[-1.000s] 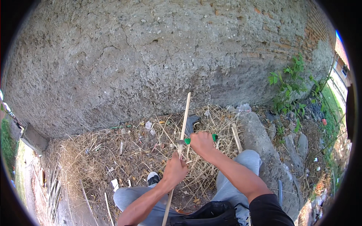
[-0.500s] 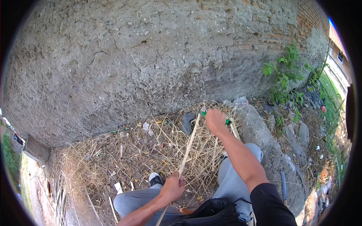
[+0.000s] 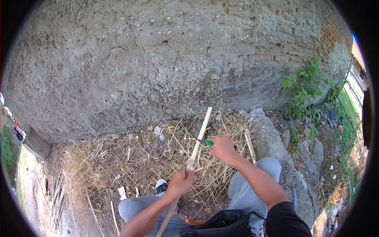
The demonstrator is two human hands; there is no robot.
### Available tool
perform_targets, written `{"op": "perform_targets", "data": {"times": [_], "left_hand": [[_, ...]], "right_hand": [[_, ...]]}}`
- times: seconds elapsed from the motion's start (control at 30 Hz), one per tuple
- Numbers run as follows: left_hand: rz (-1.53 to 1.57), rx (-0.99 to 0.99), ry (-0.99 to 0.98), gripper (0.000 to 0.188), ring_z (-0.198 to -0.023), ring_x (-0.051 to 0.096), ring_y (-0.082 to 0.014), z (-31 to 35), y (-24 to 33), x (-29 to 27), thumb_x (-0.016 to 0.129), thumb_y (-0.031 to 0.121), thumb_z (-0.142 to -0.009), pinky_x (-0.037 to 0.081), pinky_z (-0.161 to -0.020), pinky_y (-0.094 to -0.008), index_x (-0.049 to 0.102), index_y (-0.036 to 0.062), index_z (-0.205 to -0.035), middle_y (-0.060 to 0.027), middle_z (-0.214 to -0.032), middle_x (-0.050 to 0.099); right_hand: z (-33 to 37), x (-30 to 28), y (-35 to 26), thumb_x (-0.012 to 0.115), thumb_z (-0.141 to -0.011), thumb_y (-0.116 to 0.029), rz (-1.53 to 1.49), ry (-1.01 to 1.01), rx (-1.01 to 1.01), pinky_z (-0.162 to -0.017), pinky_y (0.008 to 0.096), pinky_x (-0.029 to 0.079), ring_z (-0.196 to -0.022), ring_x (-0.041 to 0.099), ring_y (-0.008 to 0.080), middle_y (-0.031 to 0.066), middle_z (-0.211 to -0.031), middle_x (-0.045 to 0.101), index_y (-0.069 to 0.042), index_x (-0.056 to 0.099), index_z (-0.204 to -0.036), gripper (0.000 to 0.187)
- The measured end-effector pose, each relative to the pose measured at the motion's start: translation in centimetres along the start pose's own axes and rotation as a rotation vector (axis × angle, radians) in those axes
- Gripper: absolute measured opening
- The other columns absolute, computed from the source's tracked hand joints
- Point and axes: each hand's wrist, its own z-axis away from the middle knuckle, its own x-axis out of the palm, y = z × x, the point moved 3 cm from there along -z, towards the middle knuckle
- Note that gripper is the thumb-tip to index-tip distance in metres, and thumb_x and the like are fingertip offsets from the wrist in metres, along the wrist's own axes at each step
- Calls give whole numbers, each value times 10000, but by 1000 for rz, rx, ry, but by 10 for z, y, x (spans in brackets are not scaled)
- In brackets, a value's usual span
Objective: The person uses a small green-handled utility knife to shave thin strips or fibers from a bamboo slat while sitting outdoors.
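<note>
My left hand (image 3: pixel 180 182) is closed around a long, pale wooden strip (image 3: pixel 201 133), which slants from between my legs up toward the wall. In my right hand (image 3: pixel 223 149) is a knife with a green handle (image 3: pixel 209 142). Its dark blade lies against the strip, a little above my left hand. Most of the handle is hidden by my right fingers, with a bit of green showing past the far side of the hand. Thin pale shavings (image 3: pixel 209 175) cover the ground beneath both hands.
A rough, cracked wall (image 3: pixel 169 67) rises just ahead. Another wooden strip (image 3: pixel 249 145) leans beside my right knee. A concrete ledge (image 3: pixel 272 136) runs along the right, with a leafy plant (image 3: pixel 304 93) behind it. A black bag (image 3: pixel 221 225) rests between my legs.
My right hand has drawn the knife from the strip's far end back toward me, and its blade now shows against the wood. My left hand still grips the strip.
</note>
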Motion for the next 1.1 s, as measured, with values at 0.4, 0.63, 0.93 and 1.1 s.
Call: {"op": "perform_targets", "data": {"times": [0.4,0.63,0.93,1.1], "left_hand": [[53,149,167,387,-588,581,-312,-3,23,5,401,281,-1025,461,-618,-429,568,-23,-854,-174,-643,575],[151,40,72,387,-569,580,-338,-7,3,8,395,282,-1020,459,-594,-445,565,-23,-852,-200,-623,561],[531,-201,-210,339,-443,413,-80,33,26,5,379,305,-1045,358,-397,-266,487,53,-845,11,-589,427],[483,-238,-255,327,-458,369,-69,34,18,5,390,319,-1045,339,-398,-260,473,57,-867,22,-601,404]], "right_hand": [[21,21,-15,569,-773,-140,52,-36,-162,-696,512,518,-731,665,387,208,-713,652,-72,673,-748,127],[8,28,-19,553,-812,-129,145,90,-240,-599,467,544,-681,693,361,197,-732,680,-47,685,-728,176],[-48,17,37,519,-833,-130,80,178,67,-683,494,535,-786,688,388,233,-833,685,-11,708,-787,229],[-61,24,67,521,-840,-144,120,187,137,-705,486,539,-795,686,392,233,-842,686,-14,724,-815,242]]}}
